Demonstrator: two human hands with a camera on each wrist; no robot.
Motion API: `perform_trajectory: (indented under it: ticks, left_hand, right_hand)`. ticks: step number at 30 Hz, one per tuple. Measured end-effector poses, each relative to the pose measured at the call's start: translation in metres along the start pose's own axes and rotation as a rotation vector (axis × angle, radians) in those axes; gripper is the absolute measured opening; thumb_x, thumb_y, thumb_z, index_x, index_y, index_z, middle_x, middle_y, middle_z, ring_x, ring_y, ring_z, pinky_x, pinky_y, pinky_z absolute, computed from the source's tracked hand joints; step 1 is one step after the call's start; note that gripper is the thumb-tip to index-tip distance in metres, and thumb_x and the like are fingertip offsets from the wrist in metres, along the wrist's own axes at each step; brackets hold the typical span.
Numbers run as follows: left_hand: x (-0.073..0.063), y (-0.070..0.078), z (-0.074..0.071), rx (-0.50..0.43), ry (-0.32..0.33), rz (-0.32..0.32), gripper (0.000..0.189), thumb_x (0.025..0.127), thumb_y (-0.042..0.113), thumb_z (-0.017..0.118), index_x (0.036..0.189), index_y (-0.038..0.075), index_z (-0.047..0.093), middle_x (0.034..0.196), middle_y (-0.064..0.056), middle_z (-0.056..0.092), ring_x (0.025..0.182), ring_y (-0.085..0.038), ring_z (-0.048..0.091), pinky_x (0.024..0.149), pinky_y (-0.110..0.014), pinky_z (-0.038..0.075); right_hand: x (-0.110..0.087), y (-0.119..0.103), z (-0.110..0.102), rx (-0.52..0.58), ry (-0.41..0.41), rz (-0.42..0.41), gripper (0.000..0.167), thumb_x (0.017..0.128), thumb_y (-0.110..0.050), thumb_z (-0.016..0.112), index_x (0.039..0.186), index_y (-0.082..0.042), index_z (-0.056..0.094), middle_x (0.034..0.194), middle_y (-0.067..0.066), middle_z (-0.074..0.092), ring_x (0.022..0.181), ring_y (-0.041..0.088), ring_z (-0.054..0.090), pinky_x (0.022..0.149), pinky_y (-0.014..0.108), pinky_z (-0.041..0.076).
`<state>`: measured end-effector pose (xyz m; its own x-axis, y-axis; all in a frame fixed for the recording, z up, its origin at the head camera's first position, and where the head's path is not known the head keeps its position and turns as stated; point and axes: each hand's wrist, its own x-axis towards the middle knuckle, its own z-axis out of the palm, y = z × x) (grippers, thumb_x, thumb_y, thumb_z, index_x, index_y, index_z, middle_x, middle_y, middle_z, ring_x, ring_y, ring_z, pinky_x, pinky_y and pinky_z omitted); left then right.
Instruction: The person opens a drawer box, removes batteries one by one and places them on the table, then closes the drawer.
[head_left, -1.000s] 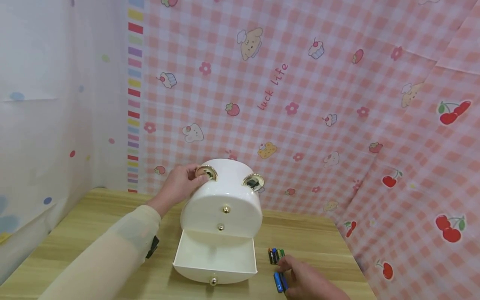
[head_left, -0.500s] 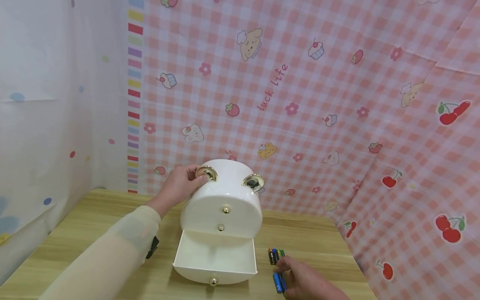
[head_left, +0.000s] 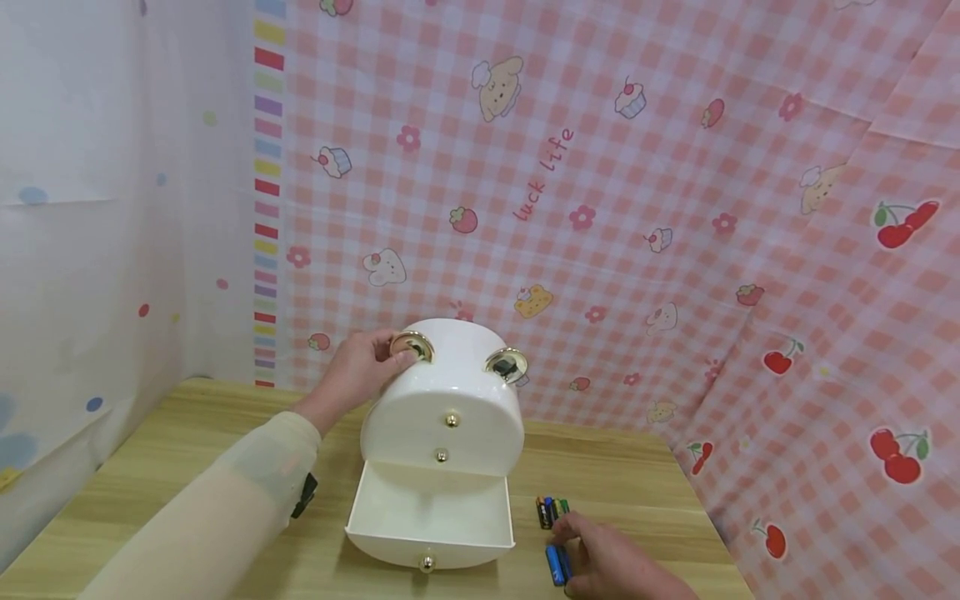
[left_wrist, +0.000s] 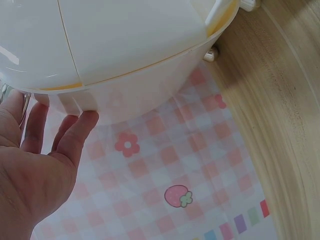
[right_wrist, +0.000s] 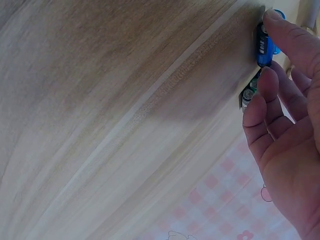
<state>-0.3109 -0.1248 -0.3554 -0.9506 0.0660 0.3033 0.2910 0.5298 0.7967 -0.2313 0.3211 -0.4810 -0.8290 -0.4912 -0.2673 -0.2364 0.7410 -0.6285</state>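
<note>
A glossy white storage box (head_left: 420, 417) with two gold-rimmed, eye-like knobs on top stands on the table, its bottom drawer (head_left: 375, 540) pulled out. At the left knob (head_left: 412, 343), my left hand (head_left: 358, 364) grips the box, thumb on the gold part; in the left wrist view the fingertips (left_wrist: 90, 116) press the white side wall. My right hand (head_left: 618, 558) pinches two blue batteries (head_left: 555, 567) lying side by side, thumb at one end and fingers at the other. Just beyond them several more batteries (head_left: 550, 511) lie in a row, partly hidden by my fingers.
The wood-grain table (head_left: 615, 475) runs back to a pink checked cloth (head_left: 465, 167) behind the box. More checked cloth (head_left: 840, 358) hangs on the right, and a pale spotted cloth (head_left: 82, 250) on the left.
Two blue batteries and my right fingertips have shifted very slightly left. My left hand and the box hold still.
</note>
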Motion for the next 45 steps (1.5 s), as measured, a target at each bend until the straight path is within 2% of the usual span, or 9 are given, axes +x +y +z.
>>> perform_trajectory:
  ticks: [3, 9, 15, 25, 33, 45]
  left_hand:
    - [0.0003, 0.0, 0.0, 0.004, 0.001, 0.003, 0.018, 0.103, 0.028, 0.074, 0.099, 0.012, 0.067, 0.087, -0.006, 0.069, 0.077, -0.018, 0.059, 0.066, -0.03, 0.051]
    - [-0.0007, 0.0014, -0.0005, 0.009, 0.003, 0.006, 0.018, 0.103, 0.028, 0.074, 0.1, 0.012, 0.068, 0.086, -0.006, 0.069, 0.076, -0.019, 0.059, 0.066, -0.03, 0.051]
    - [-0.0008, 0.0018, -0.0004, 0.024, 0.007, 0.01, 0.018, 0.103, 0.028, 0.074, 0.097, 0.012, 0.067, 0.084, -0.005, 0.067, 0.075, -0.018, 0.057, 0.065, -0.029, 0.049]
    - [0.0, 0.0012, -0.0006, 0.025, -0.002, -0.007, 0.019, 0.104, 0.03, 0.073, 0.103, 0.012, 0.069, 0.088, -0.006, 0.069, 0.079, -0.019, 0.059, 0.067, -0.029, 0.05]
    - [0.001, 0.0009, -0.0006, 0.039, -0.006, -0.01, 0.02, 0.104, 0.031, 0.073, 0.109, 0.012, 0.071, 0.094, -0.008, 0.073, 0.082, -0.019, 0.062, 0.068, -0.029, 0.052]
    - [0.0014, 0.001, 0.0, 0.033, -0.002, -0.007, 0.019, 0.103, 0.031, 0.074, 0.101, 0.012, 0.069, 0.088, -0.006, 0.07, 0.079, -0.018, 0.059, 0.067, -0.028, 0.05]
  right_hand:
    - [-0.0007, 0.0001, 0.0002, 0.01, -0.001, -0.024, 0.056, 0.081, -0.002, 0.088, 0.128, -0.021, 0.064, 0.106, -0.001, 0.073, 0.084, 0.012, 0.066, 0.07, 0.028, 0.054]
    - [-0.0012, 0.0001, 0.0013, -0.011, 0.016, -0.068, 0.059, 0.078, -0.001, 0.089, 0.127, -0.019, 0.064, 0.091, -0.001, 0.072, 0.077, 0.007, 0.064, 0.066, 0.026, 0.052]
    - [-0.0002, 0.0009, 0.0031, 0.04, 0.005, -0.109, 0.06, 0.075, 0.005, 0.087, 0.128, -0.013, 0.063, 0.093, 0.001, 0.076, 0.081, 0.007, 0.07, 0.07, 0.025, 0.055]
    - [0.0011, 0.0, 0.0012, 0.12, -0.044, -0.041, 0.057, 0.081, 0.001, 0.088, 0.13, -0.013, 0.062, 0.095, 0.003, 0.077, 0.085, 0.013, 0.072, 0.072, 0.027, 0.058]
    - [0.0013, -0.0031, 0.0033, 0.131, -0.04, -0.038, 0.056, 0.081, 0.004, 0.085, 0.13, -0.01, 0.062, 0.096, 0.005, 0.076, 0.084, 0.014, 0.071, 0.07, 0.027, 0.057]
    - [0.0025, -0.0002, 0.0016, 0.118, -0.044, 0.007, 0.052, 0.083, 0.001, 0.087, 0.128, -0.012, 0.063, 0.104, 0.005, 0.074, 0.093, 0.019, 0.07, 0.075, 0.033, 0.06]
